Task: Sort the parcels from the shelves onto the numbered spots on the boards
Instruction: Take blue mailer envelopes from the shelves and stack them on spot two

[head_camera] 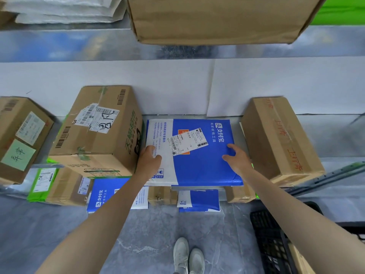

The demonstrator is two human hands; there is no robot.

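While on the shelf (338, 136), blue parcel (201, 169) under left hand (149, 158) and right hand (236, 158) (each grip released)

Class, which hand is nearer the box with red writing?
Right. The right hand rests on the right side of the blue parcel, beside the box with red writing; the left hand is at the parcel's left edge, by the green-printed box.

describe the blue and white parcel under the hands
The blue and white parcel is a flat, plastic-looking mailer: white strip at left, blue elsewhere, a shipping label askew on top. It lies on the shelf beside a labelled cardboard box. The left hand rests on its white edge, the right hand on the blue.
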